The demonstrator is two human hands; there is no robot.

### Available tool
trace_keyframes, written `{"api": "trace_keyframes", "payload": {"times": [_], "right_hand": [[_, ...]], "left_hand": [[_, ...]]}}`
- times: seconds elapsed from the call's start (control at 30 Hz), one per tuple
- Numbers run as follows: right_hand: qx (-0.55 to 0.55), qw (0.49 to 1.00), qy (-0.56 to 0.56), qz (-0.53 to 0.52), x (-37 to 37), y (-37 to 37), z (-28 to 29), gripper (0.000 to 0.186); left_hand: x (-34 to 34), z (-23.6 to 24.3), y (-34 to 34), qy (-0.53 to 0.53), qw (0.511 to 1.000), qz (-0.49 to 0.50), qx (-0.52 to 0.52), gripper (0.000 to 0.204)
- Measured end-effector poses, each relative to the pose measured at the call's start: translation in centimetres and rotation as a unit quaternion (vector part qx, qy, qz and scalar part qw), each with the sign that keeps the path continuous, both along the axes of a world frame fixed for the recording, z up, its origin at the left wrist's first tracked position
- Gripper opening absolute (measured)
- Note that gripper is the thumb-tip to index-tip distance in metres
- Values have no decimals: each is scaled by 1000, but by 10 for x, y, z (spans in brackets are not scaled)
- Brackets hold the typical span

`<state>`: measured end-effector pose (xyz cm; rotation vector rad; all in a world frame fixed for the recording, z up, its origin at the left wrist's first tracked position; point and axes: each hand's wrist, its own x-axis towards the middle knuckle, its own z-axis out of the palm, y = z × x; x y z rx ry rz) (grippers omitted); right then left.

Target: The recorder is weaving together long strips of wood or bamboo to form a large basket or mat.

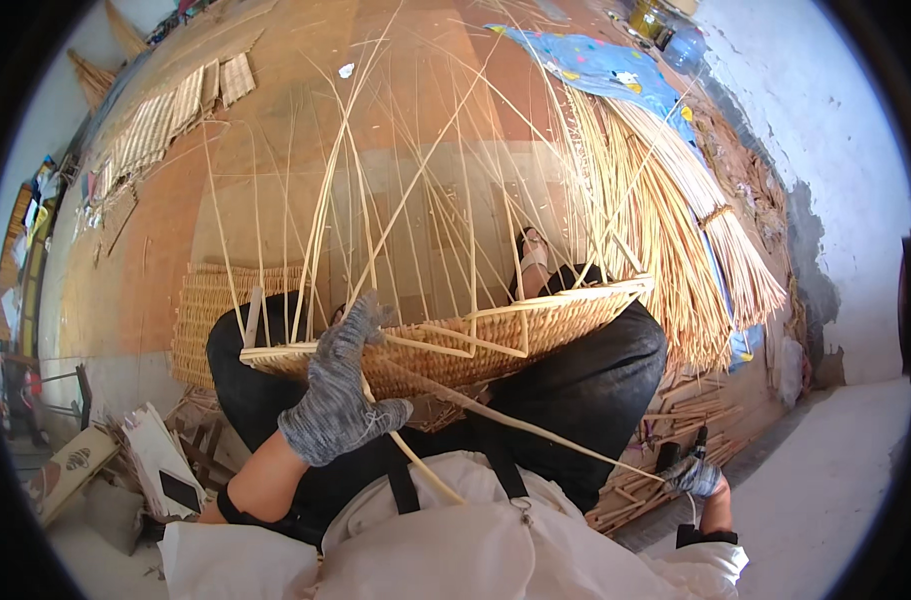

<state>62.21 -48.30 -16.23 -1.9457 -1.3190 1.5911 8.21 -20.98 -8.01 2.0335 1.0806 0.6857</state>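
A half-woven wicker panel (455,350) lies across my lap, with many thin upright rods fanning out beyond it. My left hand (340,390), in a grey knitted glove, is closed around the panel's left part, its fingers over the edge and the thumb on the near side. A pale rod (425,465) runs from beside that thumb down to my chest. Out at the lower right, my right hand (695,477), also gloved, grips the end of a long willow rod (545,432) that stretches taut-looking back to the panel. A dark handle-like thing (701,438) shows beside the right hand.
Bundled willow rods (645,220) lie on a blue sheet (600,60) to the right. A finished-looking woven piece (200,325) rests by my left knee. Short cut sticks (690,410) are heaped near the right wall (835,150). Slatted mats (165,120) lie far left.
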Motion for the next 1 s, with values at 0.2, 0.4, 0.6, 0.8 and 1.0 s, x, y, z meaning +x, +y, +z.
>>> {"api": "trace_keyframes", "payload": {"times": [0.2,0.4,0.6,0.8,1.0], "right_hand": [[-49,997,26,-62,4,-6,3,17],[-90,987,54,-124,3,-16,-4,18],[-139,955,110,-238,-3,-23,-19,14],[23,997,64,36,-31,16,-21,8],[190,969,47,147,-202,217,30,13]], "left_hand": [[0,1,1,10,1000,1,19,101],[1,-2,0,7,1000,9,13,98],[0,4,2,42,999,5,8,78],[-3,8,6,32,999,-4,13,74],[-6,6,10,91,995,-44,-21,85]]}}
